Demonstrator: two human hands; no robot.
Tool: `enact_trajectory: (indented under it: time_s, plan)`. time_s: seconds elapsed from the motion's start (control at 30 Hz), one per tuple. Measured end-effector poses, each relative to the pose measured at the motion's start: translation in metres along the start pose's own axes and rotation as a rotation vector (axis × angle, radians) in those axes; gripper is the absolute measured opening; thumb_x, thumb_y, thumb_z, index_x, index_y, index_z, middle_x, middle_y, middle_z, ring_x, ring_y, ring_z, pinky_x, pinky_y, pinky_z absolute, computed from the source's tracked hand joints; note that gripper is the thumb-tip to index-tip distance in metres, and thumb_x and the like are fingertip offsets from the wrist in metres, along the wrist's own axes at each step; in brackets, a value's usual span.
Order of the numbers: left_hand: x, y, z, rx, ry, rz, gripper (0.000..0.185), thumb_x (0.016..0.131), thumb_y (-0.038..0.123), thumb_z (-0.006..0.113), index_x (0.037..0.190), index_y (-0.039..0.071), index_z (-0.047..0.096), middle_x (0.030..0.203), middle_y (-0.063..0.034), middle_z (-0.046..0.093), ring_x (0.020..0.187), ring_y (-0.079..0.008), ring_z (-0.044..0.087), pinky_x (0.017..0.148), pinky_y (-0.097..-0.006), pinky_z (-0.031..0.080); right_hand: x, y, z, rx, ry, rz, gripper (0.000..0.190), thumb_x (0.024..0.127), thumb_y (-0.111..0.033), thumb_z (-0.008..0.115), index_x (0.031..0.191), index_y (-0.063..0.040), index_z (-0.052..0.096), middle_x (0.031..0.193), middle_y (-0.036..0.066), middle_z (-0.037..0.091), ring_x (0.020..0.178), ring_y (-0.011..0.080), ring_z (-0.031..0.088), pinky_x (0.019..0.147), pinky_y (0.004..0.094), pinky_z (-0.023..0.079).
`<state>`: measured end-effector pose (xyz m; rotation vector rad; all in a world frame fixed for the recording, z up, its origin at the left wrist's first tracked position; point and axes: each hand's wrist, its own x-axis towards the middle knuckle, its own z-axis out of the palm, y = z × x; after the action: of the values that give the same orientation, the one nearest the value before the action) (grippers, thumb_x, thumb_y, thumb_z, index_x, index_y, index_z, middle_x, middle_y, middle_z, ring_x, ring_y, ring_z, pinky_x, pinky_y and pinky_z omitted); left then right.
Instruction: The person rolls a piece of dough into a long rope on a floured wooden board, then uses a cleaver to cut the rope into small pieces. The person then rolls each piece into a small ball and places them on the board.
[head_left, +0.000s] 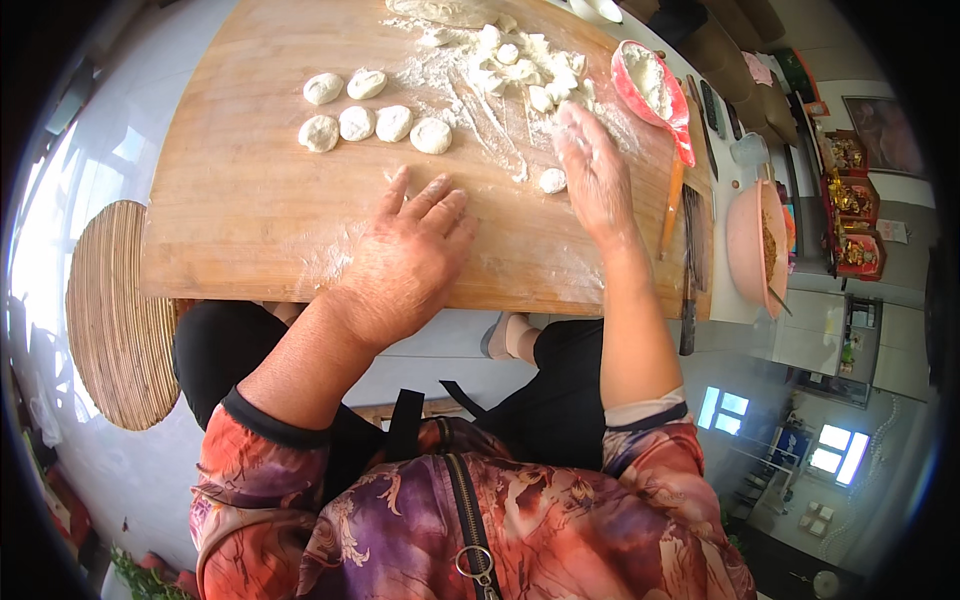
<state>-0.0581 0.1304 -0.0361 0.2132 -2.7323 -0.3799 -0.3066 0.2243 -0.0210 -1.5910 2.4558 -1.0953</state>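
My left hand (412, 255) lies palm down over the wooden board (247, 202), its fingers slightly apart. What is under its palm is hidden. Toward the right, my right hand (596, 169) reaches forward with extended, floury fingers and no visible hold on anything. A small dough ball (553, 181) sits just left of it. Beyond its fingertips is a heap of floured dough pieces (525, 71). Several flattened dough rounds (357, 124) stand in two rows ahead of my left hand. A larger lump of dough (442, 10) is at the far edge.
A pink scoop of flour (649, 82) stands by the board's right side. Near it lie a wooden rolling pin (672, 210) and a dark-bladed tool (691, 255). Farther right is a pink basin (746, 240) with brown filling and a utensil. A round reed tray (120, 315) is at left.
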Motion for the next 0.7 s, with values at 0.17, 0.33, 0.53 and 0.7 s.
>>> enact_trajectory:
  time_s: [0.17,0.33,0.53,0.7]
  plan:
    - [-0.001,0.001,-0.001,-0.015,0.001,0.007,0.037,0.087,0.013,0.064,0.122,0.001,0.064,0.133,-0.0188,0.061,0.135,-0.0358,0.053,0.118,-0.0588,0.032,0.029,0.024,0.029,-0.529,-0.076,0.116,0.066,0.102,-0.048,0.051,0.157,-0.012,0.037,0.161,0.021,0.034,0.149,0.0419,0.027,0.122,0.0574,0.017]
    - [-0.002,0.002,-0.003,-0.018,-0.034,0.018,0.038,0.086,0.012,0.062,0.122,0.0,0.063,0.135,-0.0207,0.06,0.135,-0.0371,0.053,0.118,-0.0601,0.032,0.022,0.015,0.039,-0.563,-0.142,0.198,0.069,0.104,-0.051,0.043,0.162,-0.018,0.027,0.168,0.018,0.019,0.152,0.0451,0.018,0.124,0.0605,0.006]
    - [-0.003,-0.001,-0.004,-0.013,-0.045,0.019,0.039,0.087,0.012,0.061,0.124,0.0,0.062,0.134,-0.0202,0.06,0.135,-0.0375,0.052,0.117,-0.0604,0.032,0.026,0.012,0.043,-0.636,-0.16,0.204,0.068,0.104,-0.05,0.045,0.16,-0.015,0.032,0.166,0.018,0.025,0.15,0.0435,0.025,0.125,0.0569,0.014]
    - [-0.003,0.001,0.0,-0.065,0.024,0.003,0.04,0.085,0.012,0.061,0.124,0.0,0.062,0.133,-0.0191,0.06,0.135,-0.0365,0.053,0.118,-0.0591,0.032,0.024,0.049,0.027,0.101,-0.069,0.19,0.064,0.106,-0.045,0.047,0.155,-0.006,0.039,0.159,0.021,0.037,0.145,0.0357,0.037,0.121,0.0457,0.028]
